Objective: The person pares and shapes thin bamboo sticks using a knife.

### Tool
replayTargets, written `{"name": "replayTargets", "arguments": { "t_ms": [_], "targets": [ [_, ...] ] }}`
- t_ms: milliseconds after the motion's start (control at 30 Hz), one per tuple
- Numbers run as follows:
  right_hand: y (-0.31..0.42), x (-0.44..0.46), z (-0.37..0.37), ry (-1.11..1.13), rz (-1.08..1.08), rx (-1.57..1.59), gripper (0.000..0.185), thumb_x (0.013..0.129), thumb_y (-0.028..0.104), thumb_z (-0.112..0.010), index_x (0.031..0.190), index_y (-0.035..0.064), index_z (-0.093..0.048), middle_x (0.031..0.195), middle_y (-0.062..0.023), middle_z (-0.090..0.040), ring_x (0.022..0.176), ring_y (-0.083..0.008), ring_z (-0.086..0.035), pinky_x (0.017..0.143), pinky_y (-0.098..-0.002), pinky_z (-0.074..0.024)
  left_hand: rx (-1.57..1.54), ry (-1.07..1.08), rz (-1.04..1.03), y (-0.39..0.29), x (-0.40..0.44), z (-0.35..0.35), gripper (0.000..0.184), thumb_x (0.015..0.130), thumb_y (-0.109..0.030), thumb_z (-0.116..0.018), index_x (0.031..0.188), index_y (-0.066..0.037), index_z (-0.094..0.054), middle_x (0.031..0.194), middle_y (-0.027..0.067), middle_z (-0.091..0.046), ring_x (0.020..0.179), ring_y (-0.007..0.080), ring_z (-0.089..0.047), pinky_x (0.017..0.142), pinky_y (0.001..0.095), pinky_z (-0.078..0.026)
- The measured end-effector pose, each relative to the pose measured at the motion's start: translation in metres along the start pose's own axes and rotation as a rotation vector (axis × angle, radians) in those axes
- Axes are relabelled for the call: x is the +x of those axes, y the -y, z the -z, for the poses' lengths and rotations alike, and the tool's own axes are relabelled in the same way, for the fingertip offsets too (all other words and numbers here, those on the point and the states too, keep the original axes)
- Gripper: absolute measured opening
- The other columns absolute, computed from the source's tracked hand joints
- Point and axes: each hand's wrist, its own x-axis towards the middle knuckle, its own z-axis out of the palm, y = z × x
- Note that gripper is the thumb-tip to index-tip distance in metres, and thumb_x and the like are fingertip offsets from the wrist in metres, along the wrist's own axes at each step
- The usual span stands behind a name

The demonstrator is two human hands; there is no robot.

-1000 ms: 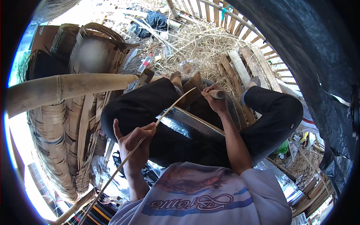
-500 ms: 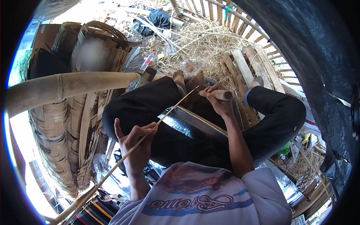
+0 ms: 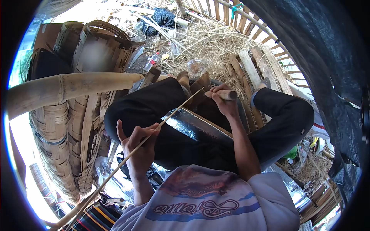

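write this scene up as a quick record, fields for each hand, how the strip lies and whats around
left hand: gripping a long thin strip
right hand: holding a wooden handle
strip lie: slants up from lower left of the picture, tip near right hand
left side: thick bamboo pole, woven rolls
ground ahead: straw, plastic bottle

And the strip [image 3: 181,107] dives past the bottom edge, its lower end out of sight! The left hand [image 3: 139,144] screens its own palm. Over to the right hand [image 3: 223,103]: it covers part of the handle [image 3: 228,95], and whatever sits at the far end can't be made out! A pale blur smears the woven bamboo [image 3: 94,57], the pole [image 3: 92,82] is cropped at left, and any lettering on the bottle [image 3: 152,61] is too small to read.
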Motion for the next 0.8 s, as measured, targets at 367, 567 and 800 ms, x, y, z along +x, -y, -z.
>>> {"name": "replayTargets", "arguments": {
  "t_ms": [367,567,800],
  "targets": [
    [-0.016,0.008,-0.006,0.013,-0.033,-0.016,0.008,0.072,0.002,-0.065,0.078,0.0029,-0.059,0.08,-0.0074,-0.066,0.078,-0.013,-0.064,0.072,-0.0276,-0.051,-0.007,-0.002,0.018,-0.001,0.0,0.001,0.015,0.081,-0.012,-0.069,0.075,-0.01,-0.055,0.078,0.0003,-0.071,0.075,0.0138,-0.069,0.112,0.0455,-0.008],
    [-0.028,0.004,-0.002,0.004,-0.058,-0.172,0.01,0.07,0.001,-0.065,0.078,0.0034,-0.059,0.08,-0.0081,-0.067,0.08,-0.016,-0.066,0.072,-0.0291,-0.051,-0.006,-0.009,0.01,0.001,-0.001,0.0,0.016,0.082,-0.013,-0.068,0.074,-0.01,-0.055,0.08,0.0015,-0.071,0.076,0.0136,-0.068,0.112,0.0455,-0.008],
    [-0.027,0.004,0.003,0.026,-0.027,-0.09,0.007,0.072,-0.001,-0.064,0.076,0.0027,-0.059,0.08,-0.0061,-0.065,0.081,-0.0131,-0.063,0.073,-0.0276,-0.0507,0.01,0.013,0.017,0.002,-0.001,0.001,0.016,0.082,-0.013,-0.068,0.074,-0.009,-0.055,0.079,0.002,-0.071,0.076,0.0138,-0.068,0.112,0.0457,-0.008]
  ]
}}
